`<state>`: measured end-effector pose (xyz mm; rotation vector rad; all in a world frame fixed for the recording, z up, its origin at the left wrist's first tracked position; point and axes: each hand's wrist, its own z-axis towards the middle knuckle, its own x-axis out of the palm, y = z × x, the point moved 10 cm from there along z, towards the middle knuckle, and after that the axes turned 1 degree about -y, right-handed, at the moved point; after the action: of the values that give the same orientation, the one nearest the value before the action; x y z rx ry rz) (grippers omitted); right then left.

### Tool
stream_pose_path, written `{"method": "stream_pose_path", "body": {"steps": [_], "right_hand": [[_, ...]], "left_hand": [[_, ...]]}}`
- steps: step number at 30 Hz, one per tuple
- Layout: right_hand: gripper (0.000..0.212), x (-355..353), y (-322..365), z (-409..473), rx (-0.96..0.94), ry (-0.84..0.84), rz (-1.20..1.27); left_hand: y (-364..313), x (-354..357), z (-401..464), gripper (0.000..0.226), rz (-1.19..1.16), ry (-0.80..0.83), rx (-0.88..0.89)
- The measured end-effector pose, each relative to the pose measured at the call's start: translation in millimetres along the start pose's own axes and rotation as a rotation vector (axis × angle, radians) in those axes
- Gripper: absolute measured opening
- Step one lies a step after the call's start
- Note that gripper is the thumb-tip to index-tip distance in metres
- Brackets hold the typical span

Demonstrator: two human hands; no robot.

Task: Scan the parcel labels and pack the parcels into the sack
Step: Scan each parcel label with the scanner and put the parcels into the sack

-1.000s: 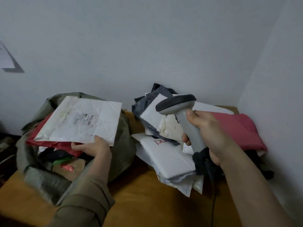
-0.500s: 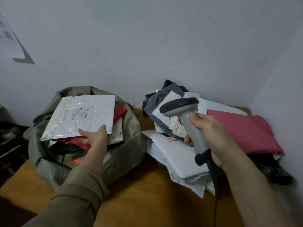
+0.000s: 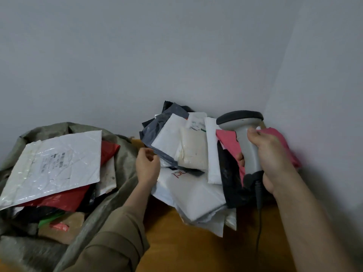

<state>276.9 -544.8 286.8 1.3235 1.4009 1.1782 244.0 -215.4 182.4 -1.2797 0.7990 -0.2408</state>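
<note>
A white labelled parcel [image 3: 53,165] lies on top of the red and dark parcels inside the olive sack [image 3: 121,173] at the left. My left hand [image 3: 147,165] hovers between the sack and the parcel pile [image 3: 188,163], fingers loosely curled, holding nothing, close to the edge of a grey mailer [image 3: 155,130]. My right hand [image 3: 271,158] grips the grey barcode scanner [image 3: 241,126] upright over the right side of the pile, in front of a pink parcel [image 3: 227,142]. A large white bag [image 3: 192,191] with red lettering lies at the bottom of the pile.
The wooden table [image 3: 176,248] carries sack and pile. Grey walls meet in a corner behind the pile at the right. The scanner's black cable [image 3: 259,222] hangs down to the table. A cardboard box [image 3: 66,226] shows low in the sack.
My left hand let go of the white labelled parcel, which now rests in the sack, and moved right toward the pile. The scanner hand shifted right.
</note>
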Motion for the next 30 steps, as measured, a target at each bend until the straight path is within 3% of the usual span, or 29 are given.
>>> {"method": "stream_pose_path", "body": {"steps": [5, 8, 10, 13, 16, 20, 24, 27, 30], "right_hand": [[0.030, -64.9, -8.4, 16.4, 0.027, -0.124, 0.026], [0.033, -96.7, -17.4, 28.2, 0.050, -0.166, 0.048], [0.034, -115.1, -22.6, 36.7, 0.061, -0.191, 0.071], [0.034, -137.0, -29.2, 47.8, 0.085, -0.213, 0.075], [0.032, -146.8, -35.3, 53.1, 0.112, -0.204, 0.074], [0.030, -156.9, -40.4, 62.6, 0.121, -0.180, 0.095], [0.032, -161.2, -37.9, 67.0, 0.085, -0.188, 0.152], [0.029, -165.4, -29.8, 66.4, 0.021, -0.207, 0.231], [0.026, -168.5, -24.3, 64.9, -0.024, -0.226, 0.313]], "left_hand": [[-59.6, 127.3, -44.8, 0.026, 0.272, 0.404, 0.383], [-89.7, 194.4, -94.3, 0.050, 0.388, 0.605, 0.698], [-97.8, 234.8, -124.9, 0.072, 0.593, 0.717, 0.881], [-89.9, 283.3, -151.4, 0.093, 0.899, 0.847, 1.010], [-70.5, 307.8, -158.3, 0.090, 1.029, 0.931, 1.001], [-69.7, 322.1, -148.4, 0.077, 1.094, 0.867, 0.961], [-93.9, 319.1, -131.7, 0.067, 0.942, 0.685, 0.942], [-116.4, 295.7, -105.6, 0.065, 0.639, 0.557, 0.798], [-136.6, 246.2, -71.5, 0.057, 0.159, 0.337, 0.606]]}}
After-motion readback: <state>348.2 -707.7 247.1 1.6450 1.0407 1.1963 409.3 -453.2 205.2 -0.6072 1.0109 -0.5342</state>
